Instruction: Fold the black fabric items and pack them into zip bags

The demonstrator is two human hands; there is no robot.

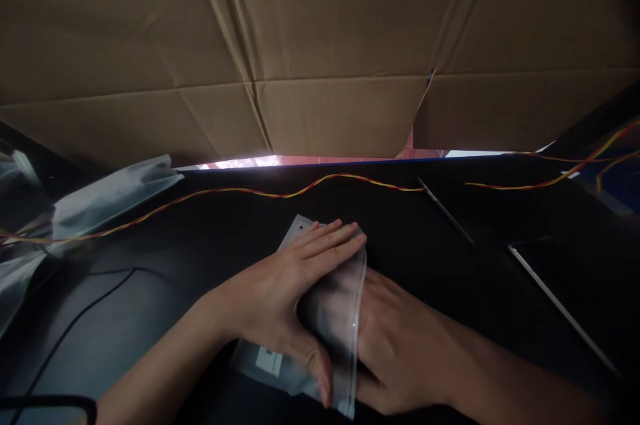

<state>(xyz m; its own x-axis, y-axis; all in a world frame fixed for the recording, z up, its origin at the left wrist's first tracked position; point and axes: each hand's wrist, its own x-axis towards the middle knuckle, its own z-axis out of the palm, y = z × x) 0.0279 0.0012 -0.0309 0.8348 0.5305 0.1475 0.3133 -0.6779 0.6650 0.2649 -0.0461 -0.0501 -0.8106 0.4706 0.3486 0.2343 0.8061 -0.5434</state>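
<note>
A frosted zip-lock plastic bag (340, 371) with a small white label lies on the black table in front of me. My left hand (280, 285) rests on top of it, fingers stretched toward the upper right corner and thumb spread apart over the lower part. From the right, my right hand (395, 338) reaches in through the bag's mouth. Its fingers show only as a pale blur through the plastic, so their pose and anything they hold cannot be made out. A dark shape lies inside the bag near those fingers.
Brown cardboard (340, 25) stands across the back. A twisted red-yellow wire (240, 190) crosses the table. More translucent plastic bags (110, 201) lie at left, beside a black cable (83, 311). Two dark flat objects with shiny edges, one a phone-like slab (560, 305), lie at right.
</note>
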